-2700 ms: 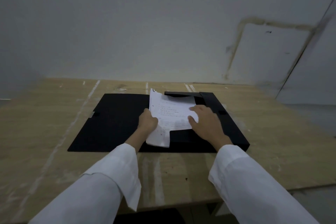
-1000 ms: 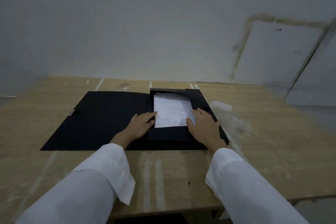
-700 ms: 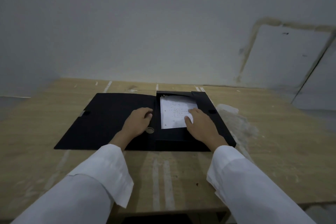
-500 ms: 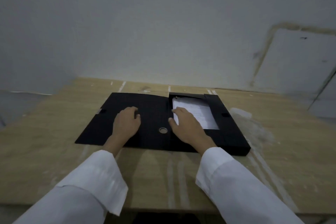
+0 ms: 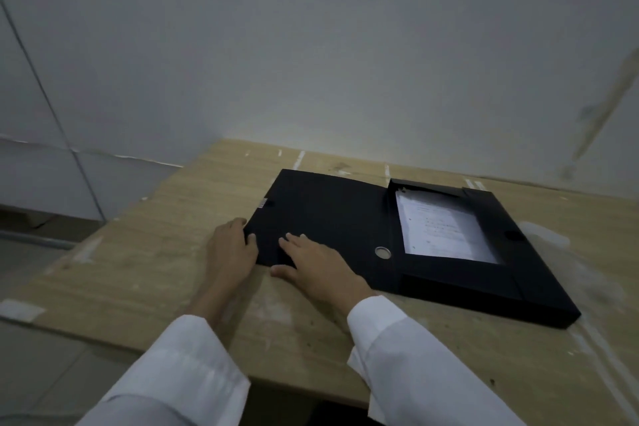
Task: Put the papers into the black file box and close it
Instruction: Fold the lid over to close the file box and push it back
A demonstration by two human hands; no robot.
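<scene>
Two hands worked at the near left corner of the black file box [image 5: 449, 273], seen from the head camera. The box lay open on the wooden table [image 5: 145, 252], its tray part to the right and its wide lid flap [image 5: 325, 218] spread flat to the left. The papers [image 5: 439, 228] lay inside the tray, printed side up, within its walls. A round metal ring [image 5: 382, 252] sat on the spine strip between flap and tray.

The left hand [image 5: 230, 252] curled around the flap's outer left edge, fingers over the top and gripping the corner. The right hand [image 5: 314, 264] lay flat and open on the flap just beside it, palm down, fingers spread, thumb at the near edge, gripping nothing. Both wrists came out of white sleeves [image 5: 415, 356]. A small clasp tab [image 5: 263, 203] showed on the flap's left edge, farther back. A pale wall [image 5: 311, 45] rose behind the table.
</scene>
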